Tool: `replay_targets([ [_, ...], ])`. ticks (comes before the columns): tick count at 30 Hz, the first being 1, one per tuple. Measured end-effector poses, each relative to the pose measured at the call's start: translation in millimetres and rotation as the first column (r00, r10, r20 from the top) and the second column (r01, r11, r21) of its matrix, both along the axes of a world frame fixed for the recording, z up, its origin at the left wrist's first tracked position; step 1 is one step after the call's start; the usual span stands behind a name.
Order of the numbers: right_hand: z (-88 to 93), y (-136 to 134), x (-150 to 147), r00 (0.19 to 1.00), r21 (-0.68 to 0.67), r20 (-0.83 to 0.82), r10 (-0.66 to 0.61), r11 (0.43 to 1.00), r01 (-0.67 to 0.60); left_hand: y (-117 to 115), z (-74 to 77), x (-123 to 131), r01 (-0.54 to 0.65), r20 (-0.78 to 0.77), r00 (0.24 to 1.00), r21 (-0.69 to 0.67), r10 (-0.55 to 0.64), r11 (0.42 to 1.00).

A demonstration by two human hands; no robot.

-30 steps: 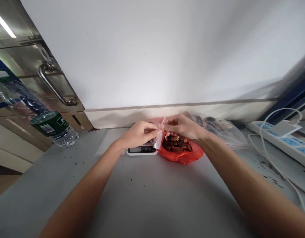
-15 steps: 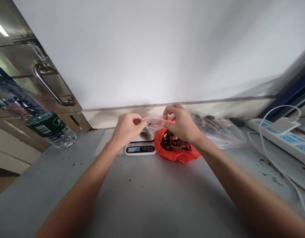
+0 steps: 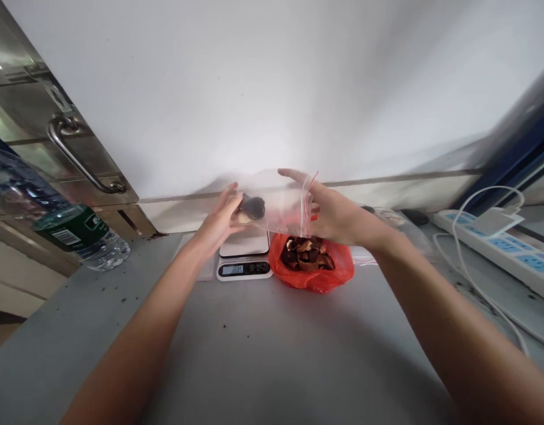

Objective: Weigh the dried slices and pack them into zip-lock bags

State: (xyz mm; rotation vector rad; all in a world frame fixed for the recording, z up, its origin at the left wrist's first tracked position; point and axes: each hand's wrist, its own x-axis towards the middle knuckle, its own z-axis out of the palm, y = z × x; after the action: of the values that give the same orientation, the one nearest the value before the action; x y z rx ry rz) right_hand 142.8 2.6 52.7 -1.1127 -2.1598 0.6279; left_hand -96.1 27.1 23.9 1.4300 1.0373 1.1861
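Note:
A clear zip bag (image 3: pixel 283 195) with a red-edged mouth hangs sideways above the kitchen scale and the red bag. Dark, rounded pieces (image 3: pixel 253 208) lie at its left end. My left hand (image 3: pixel 221 221) is closed round that end. My right hand (image 3: pixel 336 215) is at the mouth end, fingers apart and index finger stretched out along the bag; some of its fingers are partly hidden behind the plastic. Below stands the kitchen scale (image 3: pixel 245 270), its display lit. Beside it sits an open red plastic bag (image 3: pixel 314 283) of brown dried slices (image 3: pixel 310 254).
A large water bottle (image 3: pixel 72 227) stands at the left, near a metal door handle (image 3: pixel 79 153). Behind my right forearm lies another clear bag (image 3: pixel 389 218). A power strip (image 3: pixel 497 242) with a white cable (image 3: pixel 462 254) lies at the right. A white wall (image 3: pixel 254 88) rises behind the grey table.
The zip bag has turned sideways, showing the dark pieces at its left end. My right hand has gone from pinching its mouth to spread fingers. The scale's reading has changed.

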Motion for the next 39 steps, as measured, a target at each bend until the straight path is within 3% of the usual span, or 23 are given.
replay_targets([
  [1, 1.8, 1.5, 5.1, 1.000, -0.003, 0.026, 0.000, 1.000, 0.000, 2.8, -2.9, -0.6, 0.110, 0.099, 0.990, -0.112, -0.099, 0.988],
  [3, 6.6, 3.6, 16.7, 0.995, -0.033, 0.098, -0.009, 0.999, 0.012, 5.1, -7.3, 1.2, 0.217, 0.218, 0.961, -0.217, -0.170, 0.952],
  [6, 18.0, 2.7, 38.4, 0.973, -0.139, 0.200, 0.115, 0.986, -0.088, 5.2, -7.7, 7.2, 0.170, 0.213, 0.969, -0.220, -0.122, 0.961],
  [9, 29.7, -0.8, 62.7, 0.924, -0.251, 0.281, 0.259, 0.949, -0.190, 8.4, -0.2, 12.8, 0.110, 0.095, 0.991, -0.200, -0.092, 0.974],
  [15, 30.1, -0.3, 95.4, 0.929, -0.201, 0.366, 0.056, 0.979, 0.020, 24.3, 25.0, 26.1, 0.082, -0.213, 0.972, -0.070, -0.095, 0.994],
  [19, 23.4, 4.2, 100.7, 0.944, -0.168, 0.330, 0.011, 0.985, 0.047, 27.4, 40.1, 37.4, 0.218, -0.445, 0.881, 0.076, -0.163, 0.973],
  [23, 20.9, 6.7, 97.2, 0.947, -0.158, 0.320, -0.009, 0.985, 0.063, 21.3, 55.4, 49.0, 0.348, -0.623, 0.772, 0.252, -0.124, 0.903],
  [28, 23.9, 3.6, 86.3, 0.936, -0.241, 0.353, 0.005, 0.967, 0.085, 11.4, 72.6, 63.9, 0.392, -0.614, 0.779, 0.319, -0.127, 0.863],
  [31, 26.7, 1.3, 81.5, 0.929, -0.198, 0.370, 0.001, 0.977, 0.078, 6.2, 79.8, 68.6, 0.356, -0.553, 0.827, 0.375, -0.102, 0.856],
  [39, 29.9, 0.9, 77.4, 0.964, -0.200, 0.262, 0.052, 0.980, 0.002, 0.9, 85.1, 63.4, 0.267, -0.428, 0.902, 0.436, -0.063, 0.859],
])
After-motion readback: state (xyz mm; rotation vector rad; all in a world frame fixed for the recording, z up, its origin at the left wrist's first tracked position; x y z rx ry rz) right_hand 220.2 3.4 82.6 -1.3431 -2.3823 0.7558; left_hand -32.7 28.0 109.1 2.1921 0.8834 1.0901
